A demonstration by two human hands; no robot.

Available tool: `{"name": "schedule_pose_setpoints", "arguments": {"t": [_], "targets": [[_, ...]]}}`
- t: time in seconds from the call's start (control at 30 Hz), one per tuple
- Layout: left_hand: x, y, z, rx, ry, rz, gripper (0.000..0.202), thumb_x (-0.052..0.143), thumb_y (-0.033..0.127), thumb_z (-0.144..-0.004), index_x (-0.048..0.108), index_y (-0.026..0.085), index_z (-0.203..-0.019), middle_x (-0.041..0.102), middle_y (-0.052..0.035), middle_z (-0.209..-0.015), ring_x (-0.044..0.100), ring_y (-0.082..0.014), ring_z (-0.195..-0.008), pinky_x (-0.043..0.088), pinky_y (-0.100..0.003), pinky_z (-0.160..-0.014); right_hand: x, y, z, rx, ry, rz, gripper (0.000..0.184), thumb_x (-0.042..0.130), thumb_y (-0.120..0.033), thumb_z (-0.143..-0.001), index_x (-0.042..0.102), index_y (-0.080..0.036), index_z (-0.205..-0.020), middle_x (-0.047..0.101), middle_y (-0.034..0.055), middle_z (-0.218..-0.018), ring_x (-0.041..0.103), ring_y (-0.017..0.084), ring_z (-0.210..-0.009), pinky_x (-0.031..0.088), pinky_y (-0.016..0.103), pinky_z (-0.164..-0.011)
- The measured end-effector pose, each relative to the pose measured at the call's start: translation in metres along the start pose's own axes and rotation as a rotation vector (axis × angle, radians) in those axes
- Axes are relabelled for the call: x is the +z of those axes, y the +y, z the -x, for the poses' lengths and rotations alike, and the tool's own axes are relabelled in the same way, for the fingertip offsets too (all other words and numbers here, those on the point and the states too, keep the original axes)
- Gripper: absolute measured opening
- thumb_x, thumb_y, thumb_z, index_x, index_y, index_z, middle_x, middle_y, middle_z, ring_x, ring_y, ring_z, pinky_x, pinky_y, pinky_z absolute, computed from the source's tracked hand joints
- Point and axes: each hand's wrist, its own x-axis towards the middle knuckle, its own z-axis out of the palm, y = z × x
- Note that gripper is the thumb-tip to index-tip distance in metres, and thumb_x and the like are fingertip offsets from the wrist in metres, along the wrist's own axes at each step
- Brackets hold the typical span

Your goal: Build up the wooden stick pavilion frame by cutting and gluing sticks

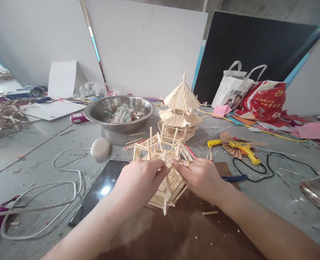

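Note:
An unfinished model of thin wooden sticks (160, 151) stands on a brown board (181, 231) in front of me. My left hand (138, 180) and my right hand (200, 177) meet at its near side, fingers pinched on a small stick of the frame. A ring shows on my right hand. Behind it stands a finished stick pagoda (181, 108) with a pointed roof.
A steel bowl (119, 112) with stick packets sits at the back left. A dark phone (100, 191), a white cable (40, 187) and a white round lump (100, 148) lie to the left. At right are a yellow glue gun (241, 148), black cord, bags and coloured paper.

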Motion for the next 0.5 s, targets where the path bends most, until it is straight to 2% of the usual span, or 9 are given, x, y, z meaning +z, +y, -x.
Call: {"name": "schedule_pose_setpoints", "arguments": {"t": [0.5], "targets": [[0.0009, -0.0026, -0.0006, 0.004, -0.02, 0.007, 0.031, 0.037, 0.035, -0.083, 0.052, 0.02, -0.061, 0.056, 0.0012, -0.052, 0.05, -0.013, -0.048, 0.028, -0.022, -0.045, -0.001, -0.0006, -0.0001, -0.008, -0.014, 0.006, 0.04, 0.048, -0.012, -0.076, 0.051, -0.016, -0.115, 0.058, -0.0029, -0.054, 0.046, 0.009, -0.049, 0.025, 0.027, -0.05]]}}
